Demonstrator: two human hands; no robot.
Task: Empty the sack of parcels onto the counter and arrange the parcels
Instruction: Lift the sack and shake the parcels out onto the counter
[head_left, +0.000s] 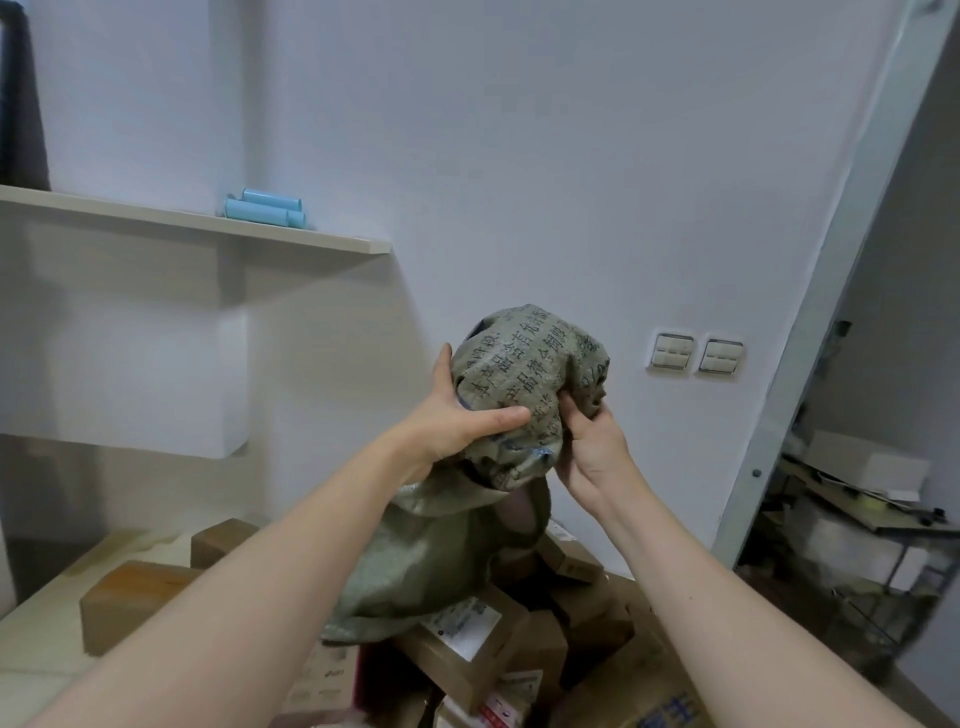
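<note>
A green woven sack (524, 364) printed with dark characters is held up in front of me, upside down, its lower part (415, 566) draping onto the parcels. My left hand (457, 415) grips its bunched upper end from the left, and my right hand (592, 441) grips it from the right. Several brown cardboard parcels (467, 649) with white labels lie heaped on the light counter (41, 639) under the sack. Two more brown boxes (130, 597) sit to the left of the heap. Whether anything remains inside the sack is hidden.
A wall shelf (208, 223) at upper left carries blue rolls (265, 208). A white block (156, 374) hangs under it. Two wall switches (696, 353) are right of the sack. A door frame (831, 270) on the right opens onto cluttered racks (857, 519).
</note>
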